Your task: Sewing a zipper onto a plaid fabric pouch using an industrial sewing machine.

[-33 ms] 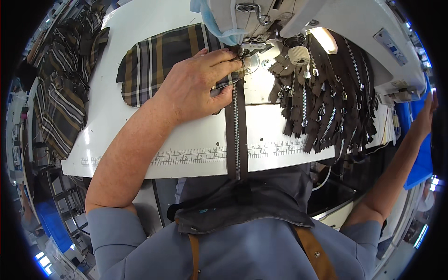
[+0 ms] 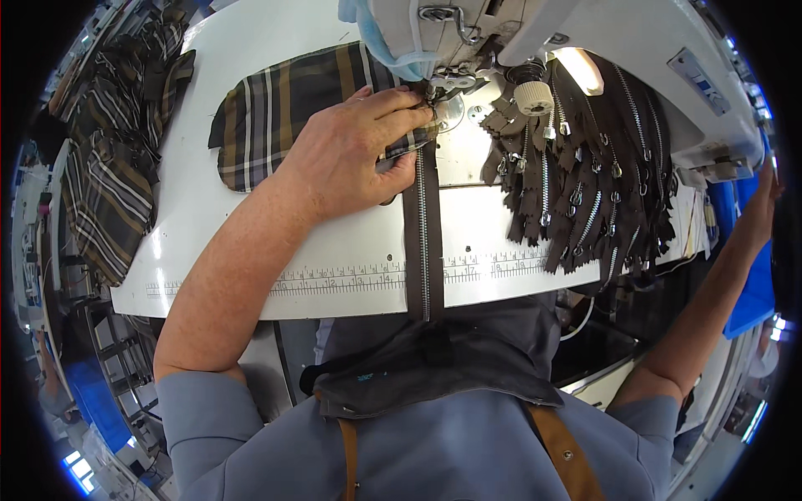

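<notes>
My left hand (image 2: 355, 150) lies on a dark plaid fabric piece (image 2: 280, 108) with brown and white stripes. Its fingers stretch flat over the right end of the cloth, close to the presser foot (image 2: 451, 82), and the thumb stands apart. From beneath that end a brown zipper tape (image 2: 423, 242) with metal teeth runs toward me and over the table's near edge. At the far right, my right hand (image 2: 760, 209) is raised beside the sewing machine (image 2: 635, 50). Its fingers blend into the dark picture rim, so what they touch is hidden.
Several brown zippers with metal pulls (image 2: 585, 184) lie heaped right of the needle area, some hanging over the edge. More plaid pieces (image 2: 109, 200) are piled at the left. A printed ruler scale (image 2: 342, 278) runs along the white table (image 2: 200, 242). A blue bin (image 2: 748, 292) stands at the right.
</notes>
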A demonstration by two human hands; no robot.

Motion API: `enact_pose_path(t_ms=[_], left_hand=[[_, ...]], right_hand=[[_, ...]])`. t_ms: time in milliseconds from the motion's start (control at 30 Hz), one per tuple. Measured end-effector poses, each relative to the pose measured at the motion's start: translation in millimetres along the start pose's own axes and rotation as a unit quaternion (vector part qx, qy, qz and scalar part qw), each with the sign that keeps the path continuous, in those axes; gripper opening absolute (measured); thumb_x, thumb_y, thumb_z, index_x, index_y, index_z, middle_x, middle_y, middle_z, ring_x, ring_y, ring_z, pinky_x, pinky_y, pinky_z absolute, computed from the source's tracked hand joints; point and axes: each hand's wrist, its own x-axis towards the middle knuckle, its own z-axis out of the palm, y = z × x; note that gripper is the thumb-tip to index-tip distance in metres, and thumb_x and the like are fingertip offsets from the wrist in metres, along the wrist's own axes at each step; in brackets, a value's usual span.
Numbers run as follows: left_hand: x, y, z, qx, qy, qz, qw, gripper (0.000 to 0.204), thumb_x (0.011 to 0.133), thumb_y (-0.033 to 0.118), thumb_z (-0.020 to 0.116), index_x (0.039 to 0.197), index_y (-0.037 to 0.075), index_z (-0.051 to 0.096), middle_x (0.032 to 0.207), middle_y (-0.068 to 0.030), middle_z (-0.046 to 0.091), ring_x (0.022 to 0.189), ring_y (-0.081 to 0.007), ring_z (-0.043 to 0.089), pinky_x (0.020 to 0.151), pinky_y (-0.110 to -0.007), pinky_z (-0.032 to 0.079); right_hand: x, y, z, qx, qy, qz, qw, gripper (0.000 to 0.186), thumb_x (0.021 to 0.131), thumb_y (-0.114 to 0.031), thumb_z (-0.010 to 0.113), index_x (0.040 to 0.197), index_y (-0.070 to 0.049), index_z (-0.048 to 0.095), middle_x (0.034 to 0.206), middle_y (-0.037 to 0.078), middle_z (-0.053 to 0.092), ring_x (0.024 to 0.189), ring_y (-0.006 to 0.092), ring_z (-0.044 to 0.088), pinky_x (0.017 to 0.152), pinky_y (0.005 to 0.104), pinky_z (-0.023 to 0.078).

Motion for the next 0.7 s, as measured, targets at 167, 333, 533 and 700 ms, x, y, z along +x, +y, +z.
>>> enact_pose_path(t_ms=[167,333,533,700], left_hand=[[-0.5,0.0,-0.4,-0.008,-0.008,-0.010,1.000,0.045,0.077,0.010,0.069,0.123,0.008,0.068,0.122,-0.0133,0.066,0.105,-0.0325,0.067,0.091,-0.040,0.057],[-0.8,-0.3,0.1,0.002,-0.012,-0.011,1.000,0.045,0.078,0.010,0.068,0.123,0.008,0.067,0.123,-0.0135,0.066,0.107,-0.0317,0.067,0.091,-0.040,0.057],[0.2,0.8,-0.9,0.006,-0.018,-0.016,1.000,0.045,0.079,0.011,0.068,0.124,0.008,0.067,0.125,-0.0132,0.066,0.108,-0.0325,0.067,0.092,-0.040,0.057],[1.3,-1.1,-1.3,0.008,-0.014,-0.014,1.000,0.044,0.079,0.011,0.068,0.123,0.007,0.068,0.124,-0.0133,0.066,0.108,-0.0326,0.067,0.097,-0.042,0.055]], right_hand=[[-61.9,-138.5,54.4,0.022,-0.027,-0.021,0.999,0.028,0.101,-0.019,0.064,0.119,0.001,0.069,0.099,0.009,0.072,0.088,0.0128,0.066,0.083,0.0260,0.052],[-114.9,-219.2,84.9,0.106,-0.332,-0.163,0.923,0.005,0.091,-0.003,0.068,0.095,-0.001,0.070,0.085,0.009,0.071,0.075,0.0181,0.067,0.070,0.0309,0.052],[-141.7,-264.5,147.2,0.066,-0.421,-0.265,0.865,0.021,0.087,-0.013,0.071,0.105,-0.006,0.064,0.104,0.010,0.068,0.099,0.0300,0.064,0.087,0.0409,0.048],[-134.3,-266.8,184.9,0.167,-0.437,-0.015,0.883,0.033,0.106,-0.031,0.048,0.100,-0.001,0.061,0.087,0.015,0.069,0.089,0.0348,0.067,0.078,0.0433,0.051]])
